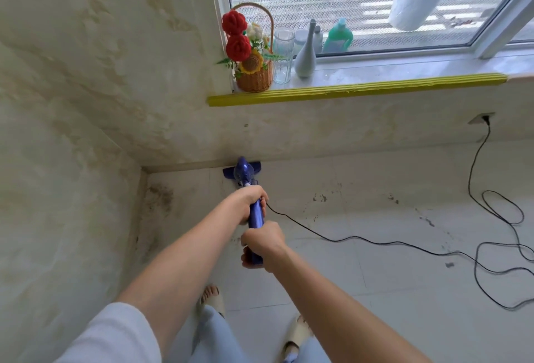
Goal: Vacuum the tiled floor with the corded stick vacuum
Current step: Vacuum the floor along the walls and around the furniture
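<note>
A blue stick vacuum (245, 173) stands tilted toward me, its floor head against the base of the wall under the window sill. My left hand (250, 199) grips the upper part of the blue handle. My right hand (262, 242) grips the handle's end, closer to me. A black cord (361, 237) runs from the handle across the white tiled floor (390, 276) in loops to a wall socket (482, 118) at the right. Dark specks of dirt (319, 197) lie on the tiles to the right of the vacuum head.
Walls meet in a corner at the left. A sill with a yellow edge strip (355, 91) carries a flower basket (254, 73), a clear glass (283, 54) and a pale vase (305, 57). My feet in slippers (297, 333) stand on the tiles below.
</note>
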A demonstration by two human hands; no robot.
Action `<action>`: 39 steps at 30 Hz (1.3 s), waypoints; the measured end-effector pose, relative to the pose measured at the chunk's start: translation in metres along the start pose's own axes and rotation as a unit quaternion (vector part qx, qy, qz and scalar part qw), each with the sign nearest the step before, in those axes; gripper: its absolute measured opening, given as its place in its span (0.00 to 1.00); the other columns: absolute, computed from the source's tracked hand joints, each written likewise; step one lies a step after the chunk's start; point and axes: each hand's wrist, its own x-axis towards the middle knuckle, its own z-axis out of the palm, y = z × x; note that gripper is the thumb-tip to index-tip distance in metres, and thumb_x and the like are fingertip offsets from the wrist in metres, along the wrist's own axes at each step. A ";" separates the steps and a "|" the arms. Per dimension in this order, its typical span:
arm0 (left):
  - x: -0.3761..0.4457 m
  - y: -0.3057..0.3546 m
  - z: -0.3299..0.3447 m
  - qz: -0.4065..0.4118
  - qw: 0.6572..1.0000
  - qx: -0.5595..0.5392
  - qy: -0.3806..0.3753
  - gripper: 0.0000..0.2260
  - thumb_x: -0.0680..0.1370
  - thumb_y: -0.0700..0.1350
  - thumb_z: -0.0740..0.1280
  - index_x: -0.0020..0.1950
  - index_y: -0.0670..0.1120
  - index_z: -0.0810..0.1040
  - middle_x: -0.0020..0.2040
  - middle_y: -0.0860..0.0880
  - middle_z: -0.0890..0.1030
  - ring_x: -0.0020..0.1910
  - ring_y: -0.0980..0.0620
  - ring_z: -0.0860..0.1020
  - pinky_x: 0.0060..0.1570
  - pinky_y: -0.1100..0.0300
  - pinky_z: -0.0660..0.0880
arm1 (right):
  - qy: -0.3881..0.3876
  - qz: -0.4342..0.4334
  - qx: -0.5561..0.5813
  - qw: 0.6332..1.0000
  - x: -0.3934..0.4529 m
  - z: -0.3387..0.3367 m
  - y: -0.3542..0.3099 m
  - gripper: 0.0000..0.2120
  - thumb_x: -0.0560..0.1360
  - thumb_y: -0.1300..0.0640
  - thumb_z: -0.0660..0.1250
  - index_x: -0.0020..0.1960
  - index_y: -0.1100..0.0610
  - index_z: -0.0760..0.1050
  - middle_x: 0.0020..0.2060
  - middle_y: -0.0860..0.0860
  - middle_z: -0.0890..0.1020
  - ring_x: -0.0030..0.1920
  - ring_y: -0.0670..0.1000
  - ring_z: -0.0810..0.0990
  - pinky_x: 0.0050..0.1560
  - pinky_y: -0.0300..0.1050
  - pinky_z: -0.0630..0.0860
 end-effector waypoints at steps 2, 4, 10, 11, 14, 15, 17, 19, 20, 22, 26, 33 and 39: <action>0.002 0.012 -0.016 0.000 1.000 0.014 -0.003 0.10 0.75 0.35 0.61 0.36 0.45 0.69 0.19 0.52 0.67 0.24 0.56 0.64 0.25 0.64 0.66 | -0.005 -0.008 0.014 1.000 -0.001 0.014 -0.014 0.07 0.71 0.70 0.59 0.47 0.61 0.67 0.34 0.57 0.73 0.24 0.51 0.72 0.25 0.41 0.75; 0.004 0.023 -0.046 0.000 1.000 0.017 -0.011 0.11 0.76 0.35 0.60 0.35 0.46 0.68 0.19 0.52 0.68 0.22 0.56 0.65 0.25 0.65 0.66 | -0.007 -0.020 0.014 1.000 -0.003 0.040 -0.030 0.07 0.72 0.70 0.58 0.47 0.61 0.67 0.33 0.56 0.72 0.25 0.51 0.71 0.23 0.38 0.73; 0.008 0.044 -0.124 0.025 0.994 -0.050 -0.092 0.08 0.77 0.38 0.63 0.38 0.44 0.70 0.24 0.50 0.71 0.18 0.57 0.69 0.21 0.69 0.68 | -0.010 -0.028 0.019 0.999 -0.005 0.113 -0.064 0.10 0.71 0.70 0.57 0.51 0.61 0.67 0.35 0.56 0.71 0.26 0.50 0.71 0.23 0.37 0.72; 0.008 0.043 -0.131 0.025 0.992 -0.074 -0.103 0.08 0.77 0.38 0.63 0.38 0.42 0.69 0.24 0.49 0.71 0.18 0.56 0.70 0.21 0.69 0.69 | -0.005 -0.028 0.019 0.999 -0.006 0.117 -0.068 0.09 0.72 0.70 0.58 0.49 0.61 0.67 0.34 0.56 0.71 0.25 0.49 0.70 0.23 0.36 0.71; 0.007 0.041 -0.134 0.027 0.988 -0.080 -0.130 0.07 0.76 0.36 0.60 0.38 0.41 0.70 0.22 0.49 0.71 0.18 0.55 0.71 0.23 0.70 0.70 | 0.004 -0.031 -0.001 0.999 -0.013 0.117 -0.072 0.07 0.72 0.70 0.58 0.43 0.60 0.66 0.29 0.55 0.71 0.24 0.48 0.69 0.23 0.36 0.71; 0.007 0.040 -0.131 0.036 0.989 -0.070 -0.129 0.08 0.75 0.36 0.58 0.36 0.42 0.68 0.21 0.50 0.70 0.17 0.55 0.69 0.22 0.70 0.68 | 0.006 -0.035 -0.010 0.999 -0.015 0.115 -0.070 0.07 0.72 0.70 0.58 0.42 0.60 0.66 0.28 0.55 0.70 0.23 0.49 0.69 0.23 0.37 0.70; 0.005 0.037 -0.128 0.042 0.991 -0.053 -0.114 0.11 0.74 0.35 0.57 0.32 0.44 0.65 0.19 0.50 0.67 0.16 0.54 0.66 0.21 0.70 0.65 | 0.004 -0.037 -0.011 0.999 -0.023 0.114 -0.068 0.07 0.72 0.71 0.59 0.41 0.60 0.65 0.27 0.55 0.70 0.24 0.49 0.69 0.23 0.38 0.69; 0.000 0.033 -0.127 0.042 0.994 -0.036 -0.096 0.11 0.72 0.35 0.56 0.30 0.44 0.63 0.18 0.50 0.66 0.15 0.53 0.66 0.22 0.68 0.64 | -0.012 -0.037 -0.011 0.999 -0.029 0.113 -0.065 0.07 0.72 0.71 0.59 0.41 0.60 0.65 0.28 0.55 0.70 0.25 0.49 0.69 0.23 0.38 0.68; -0.004 0.029 -0.130 0.039 0.995 -0.031 -0.089 0.11 0.72 0.35 0.56 0.29 0.44 0.63 0.18 0.49 0.67 0.14 0.53 0.66 0.24 0.66 0.64 | -0.020 -0.034 -0.015 0.999 -0.033 0.114 -0.064 0.07 0.73 0.71 0.59 0.41 0.60 0.65 0.28 0.55 0.70 0.25 0.49 0.69 0.23 0.38 0.69; -0.009 0.024 -0.135 0.033 0.996 -0.029 -0.078 0.11 0.71 0.35 0.56 0.28 0.43 0.64 0.18 0.49 0.67 0.14 0.52 0.66 0.26 0.63 0.64 | -0.036 -0.027 -0.019 0.999 -0.038 0.117 -0.062 0.07 0.73 0.71 0.60 0.42 0.61 0.66 0.29 0.55 0.70 0.26 0.49 0.69 0.24 0.39 0.69; -0.012 0.025 -0.149 0.036 0.997 -0.038 -0.052 0.12 0.71 0.35 0.58 0.28 0.43 0.65 0.18 0.48 0.68 0.16 0.51 0.66 0.27 0.62 0.65 | -0.044 -0.030 -0.019 0.998 -0.036 0.129 -0.064 0.07 0.73 0.70 0.60 0.43 0.60 0.66 0.29 0.55 0.71 0.25 0.49 0.70 0.24 0.39 0.70; -0.001 0.036 -0.157 0.050 0.998 -0.013 -0.030 0.12 0.70 0.35 0.59 0.27 0.43 0.65 0.19 0.48 0.69 0.21 0.51 0.66 0.27 0.62 0.67 | -0.037 -0.030 0.053 0.997 -0.019 0.145 -0.069 0.08 0.72 0.72 0.58 0.43 0.61 0.65 0.28 0.55 0.69 0.24 0.50 0.68 0.21 0.37 0.67; -0.003 0.033 -0.150 0.048 0.998 0.009 -0.040 0.17 0.71 0.36 0.60 0.21 0.42 0.66 0.18 0.47 0.70 0.25 0.49 0.68 0.33 0.61 0.69 | -0.063 -0.020 0.076 0.995 -0.030 0.133 -0.070 0.09 0.73 0.73 0.58 0.43 0.60 0.65 0.28 0.55 0.68 0.21 0.48 0.67 0.21 0.35 0.65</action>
